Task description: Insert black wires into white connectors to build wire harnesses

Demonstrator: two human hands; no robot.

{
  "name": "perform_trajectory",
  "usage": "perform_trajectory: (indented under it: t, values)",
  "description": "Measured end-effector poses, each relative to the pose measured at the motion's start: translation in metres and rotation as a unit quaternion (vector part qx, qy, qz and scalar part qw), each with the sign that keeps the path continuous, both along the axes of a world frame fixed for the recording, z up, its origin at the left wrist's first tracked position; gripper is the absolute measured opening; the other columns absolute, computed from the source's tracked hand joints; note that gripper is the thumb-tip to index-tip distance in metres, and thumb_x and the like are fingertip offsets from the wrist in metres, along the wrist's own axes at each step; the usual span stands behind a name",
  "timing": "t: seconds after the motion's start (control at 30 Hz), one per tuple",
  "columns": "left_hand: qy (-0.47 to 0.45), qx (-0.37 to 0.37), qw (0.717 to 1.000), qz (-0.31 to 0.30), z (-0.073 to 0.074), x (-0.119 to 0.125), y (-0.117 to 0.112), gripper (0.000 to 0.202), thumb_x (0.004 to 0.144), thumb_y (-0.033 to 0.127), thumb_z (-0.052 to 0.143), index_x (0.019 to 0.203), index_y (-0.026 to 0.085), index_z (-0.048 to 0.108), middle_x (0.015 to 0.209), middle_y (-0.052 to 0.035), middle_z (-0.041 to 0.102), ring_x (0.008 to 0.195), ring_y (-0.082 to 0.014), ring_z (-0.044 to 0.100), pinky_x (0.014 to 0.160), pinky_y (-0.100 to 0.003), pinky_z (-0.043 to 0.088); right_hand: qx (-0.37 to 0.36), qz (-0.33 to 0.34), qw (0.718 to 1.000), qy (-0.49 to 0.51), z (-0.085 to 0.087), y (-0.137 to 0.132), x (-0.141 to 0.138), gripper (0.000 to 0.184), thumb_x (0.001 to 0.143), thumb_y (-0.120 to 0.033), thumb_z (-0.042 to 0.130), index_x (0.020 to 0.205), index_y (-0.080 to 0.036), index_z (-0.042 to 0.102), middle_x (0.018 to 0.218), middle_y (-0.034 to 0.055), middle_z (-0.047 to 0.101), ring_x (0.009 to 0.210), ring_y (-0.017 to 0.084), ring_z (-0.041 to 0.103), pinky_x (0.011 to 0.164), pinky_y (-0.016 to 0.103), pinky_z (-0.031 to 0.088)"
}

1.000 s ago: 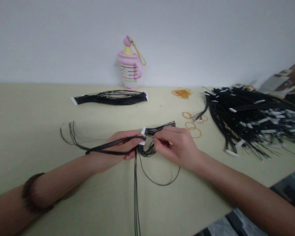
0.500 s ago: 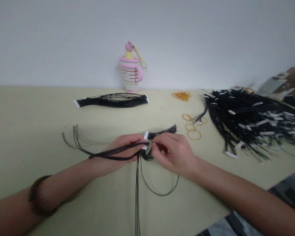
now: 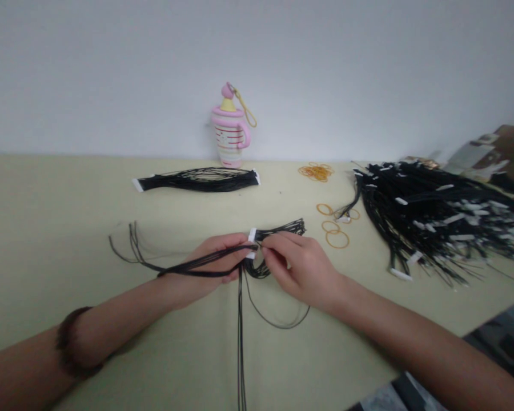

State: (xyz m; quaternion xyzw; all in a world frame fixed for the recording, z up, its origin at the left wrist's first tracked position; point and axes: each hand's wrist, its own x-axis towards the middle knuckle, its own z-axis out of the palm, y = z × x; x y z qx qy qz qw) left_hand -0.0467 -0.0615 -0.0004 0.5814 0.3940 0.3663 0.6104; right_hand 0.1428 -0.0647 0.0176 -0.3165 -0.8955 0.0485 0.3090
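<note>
My left hand [image 3: 214,260] is closed around a white connector [image 3: 252,235] with a bunch of thin black wires [image 3: 205,264] bent back over the fingers. Some wire ends stick out to the left, and a few strands hang toward the table's front. Close by on the right, my right hand [image 3: 302,265] pinches a thin black wire at the connector's face; its tip is hidden between the fingers. More black wires [image 3: 282,229] fan out behind the right fingers, and one loops below them.
A finished-looking wire harness [image 3: 197,180] with white ends lies at the back. Behind it stands a pink striped cup [image 3: 229,137]. Rubber bands [image 3: 316,171] lie right of centre, several loose. A large heap of black harnesses [image 3: 437,211] covers the right side, near a cardboard box [image 3: 512,151].
My right fingers have moved slightly left, closer to the connector with the wire. The whole view has shifted a little; my left hand keeps its hold.
</note>
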Motion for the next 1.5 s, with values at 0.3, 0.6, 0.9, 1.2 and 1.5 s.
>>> perform_trajectory:
  t: [0.3, 0.6, 0.9, 1.2, 1.5]
  values:
    - [0.265, 0.24, 0.92, -0.159, 0.054, -0.005, -0.014, 0.02, 0.08, 0.03, 0.049, 0.067, 0.019, 0.061, 0.055, 0.0012, 0.052, 0.051, -0.0076, 0.045, 0.049, -0.018, 0.032, -0.25, 0.131, 0.946, 0.158, -0.003, 0.039, 0.022, 0.014, 0.079, -0.019, 0.053, 0.089, -0.013, 0.06, 0.081, 0.004, 0.061, 0.075, 0.012, 0.057, 0.071, 0.025, 0.046]
    - [0.377, 0.322, 0.839, -0.224, 0.032, 0.006, -0.021, 0.023, 0.085, 0.029, 0.039, 0.076, 0.02, 0.059, 0.067, 0.0001, 0.059, 0.06, -0.0106, 0.051, 0.057, -0.02, 0.031, -0.435, 0.124, 0.812, 0.369, -0.011, 0.067, 0.035, 0.033, 0.076, -0.018, 0.055, 0.108, -0.021, 0.047, 0.111, 0.0074, 0.059, 0.1, 0.015, 0.056, 0.079, 0.032, 0.047]
    - [0.175, 0.042, 0.982, -0.065, 0.004, 0.008, 0.003, 0.03, 0.082, 0.044, 0.04, 0.07, 0.017, 0.047, 0.052, 0.0053, 0.038, 0.043, -0.0063, 0.033, 0.04, -0.018, 0.022, 0.001, 0.038, 0.972, 0.23, -0.001, 0.024, 0.018, 0.036, 0.07, -0.008, 0.046, 0.105, -0.017, 0.045, 0.08, 0.0014, 0.056, 0.069, 0.011, 0.054, 0.064, 0.025, 0.045]
    - [0.066, -0.057, 0.996, -0.032, -0.001, 0.008, 0.004, 0.019, 0.076, 0.035, 0.053, 0.074, 0.016, 0.048, 0.054, 0.0064, 0.039, 0.042, -0.0024, 0.031, 0.038, -0.015, 0.019, 0.046, 0.07, 0.996, 0.041, -0.011, -0.003, -0.006, 0.018, 0.08, -0.021, 0.047, 0.087, -0.014, 0.061, 0.079, 0.0052, 0.06, 0.069, 0.013, 0.055, 0.06, 0.025, 0.045]
    - [0.016, -0.059, 0.998, -0.03, 0.0, 0.008, 0.002, 0.021, 0.079, 0.035, 0.049, 0.074, 0.016, 0.051, 0.049, 0.0061, 0.036, 0.041, -0.0038, 0.031, 0.038, -0.019, 0.015, 0.09, 0.067, 0.994, 0.012, -0.016, 0.0, -0.015, 0.021, 0.086, -0.018, 0.044, 0.082, -0.015, 0.064, 0.078, 0.0048, 0.062, 0.073, 0.012, 0.058, 0.064, 0.023, 0.046]
